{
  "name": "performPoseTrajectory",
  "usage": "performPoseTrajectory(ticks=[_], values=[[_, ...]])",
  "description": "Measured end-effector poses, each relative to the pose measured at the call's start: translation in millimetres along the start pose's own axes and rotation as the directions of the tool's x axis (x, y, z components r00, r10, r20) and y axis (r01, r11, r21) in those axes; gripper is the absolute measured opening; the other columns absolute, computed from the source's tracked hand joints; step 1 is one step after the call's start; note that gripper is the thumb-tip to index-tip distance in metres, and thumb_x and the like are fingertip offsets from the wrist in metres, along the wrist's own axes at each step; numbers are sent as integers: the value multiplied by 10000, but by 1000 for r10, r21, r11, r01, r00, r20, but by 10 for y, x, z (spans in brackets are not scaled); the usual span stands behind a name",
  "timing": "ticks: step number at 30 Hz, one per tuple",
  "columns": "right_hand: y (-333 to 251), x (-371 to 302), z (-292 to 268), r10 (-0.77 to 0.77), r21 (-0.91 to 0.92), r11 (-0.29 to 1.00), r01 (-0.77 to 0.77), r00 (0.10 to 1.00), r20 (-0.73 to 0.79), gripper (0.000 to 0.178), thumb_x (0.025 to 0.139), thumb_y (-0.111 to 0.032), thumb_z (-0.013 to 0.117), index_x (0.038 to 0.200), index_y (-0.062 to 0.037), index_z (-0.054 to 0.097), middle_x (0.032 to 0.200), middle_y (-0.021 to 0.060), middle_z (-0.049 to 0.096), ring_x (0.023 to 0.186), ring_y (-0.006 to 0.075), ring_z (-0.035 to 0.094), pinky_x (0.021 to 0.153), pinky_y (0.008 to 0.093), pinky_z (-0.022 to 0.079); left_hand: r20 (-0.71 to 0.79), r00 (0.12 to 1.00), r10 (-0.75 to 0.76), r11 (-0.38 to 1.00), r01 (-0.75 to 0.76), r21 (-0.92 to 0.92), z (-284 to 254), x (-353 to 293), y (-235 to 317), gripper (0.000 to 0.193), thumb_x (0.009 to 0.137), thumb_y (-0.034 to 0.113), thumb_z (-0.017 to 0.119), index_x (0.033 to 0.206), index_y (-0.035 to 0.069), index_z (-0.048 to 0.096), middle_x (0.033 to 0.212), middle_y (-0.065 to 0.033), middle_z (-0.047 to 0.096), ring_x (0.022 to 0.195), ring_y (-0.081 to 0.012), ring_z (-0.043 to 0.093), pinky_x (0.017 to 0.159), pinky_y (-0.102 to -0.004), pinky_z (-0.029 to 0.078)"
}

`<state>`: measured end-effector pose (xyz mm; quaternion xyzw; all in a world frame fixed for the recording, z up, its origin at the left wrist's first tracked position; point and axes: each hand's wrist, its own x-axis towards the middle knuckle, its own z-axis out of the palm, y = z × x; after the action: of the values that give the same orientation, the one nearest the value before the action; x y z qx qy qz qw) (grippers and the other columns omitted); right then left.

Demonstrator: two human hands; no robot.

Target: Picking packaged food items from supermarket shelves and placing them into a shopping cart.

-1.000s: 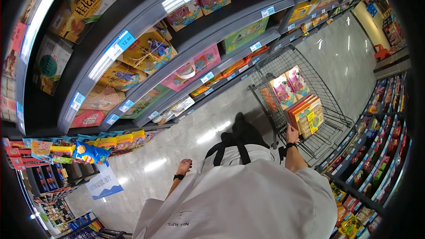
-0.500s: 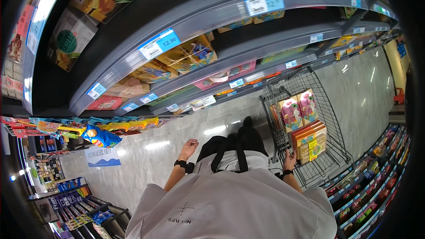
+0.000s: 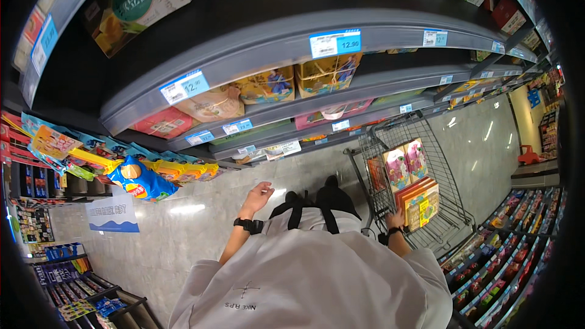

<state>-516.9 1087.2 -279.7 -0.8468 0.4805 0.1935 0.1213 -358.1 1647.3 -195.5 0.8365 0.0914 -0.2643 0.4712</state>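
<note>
The left hand (image 3: pixel 260 194) had come forward of the body, free and empty, while the right hand (image 3: pixel 395 219) stayed beside the loaded cart (image 3: pixel 440 164).
The left fingers were loosely bent and slightly apart; whether the right ones were clamped on the cart's edge could not be told. Flat, square-cornered boxes (image 3: pixel 417 205) with red-orange sides stood stacked in the black wire mesh next to that hand, near two pink-and-purple packages (image 3: pixel 406 163). A smooth grey shelf (image 3: pixel 250 39) curved ahead; a glossy blue bag (image 3: pixel 140 180) hung at left.
</note>
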Motion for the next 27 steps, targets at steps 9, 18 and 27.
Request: performPoseTrajectory(ticks=[9,18,27], values=[[-2456,-221,-1115,-651,627,380,680,678,-341,501,892,-105,628,1355,42,502,1347,197,566,1267,271,526,1052,365,415,116,892,438,899,-432,-72,-449,1,1500,437,911,248,686,1288,51,586,1237,-109,646,1089,-225,632,919,-349,505],[-3912,-1340,-2971,-714,762,-227,606,428,-554,564,921,-127,663,1412,32,433,1423,162,501,1319,273,484,1101,402,373,-308,554,773,591,-806,33,-494,-140,3162,603,872,144,708,1419,44,476,1488,-177,448,1321,-305,500,987,-368,473],[-4309,-1224,-3164,-765,712,-364,600,243,-596,739,875,-162,719,1477,37,339,1454,175,460,1348,247,439,1093,401,358,-519,506,689,640,-761,108,-175,-46,3556,584,881,79,671,1424,46,461,1507,-156,386,1322,-266,476,1020,-375,475]])
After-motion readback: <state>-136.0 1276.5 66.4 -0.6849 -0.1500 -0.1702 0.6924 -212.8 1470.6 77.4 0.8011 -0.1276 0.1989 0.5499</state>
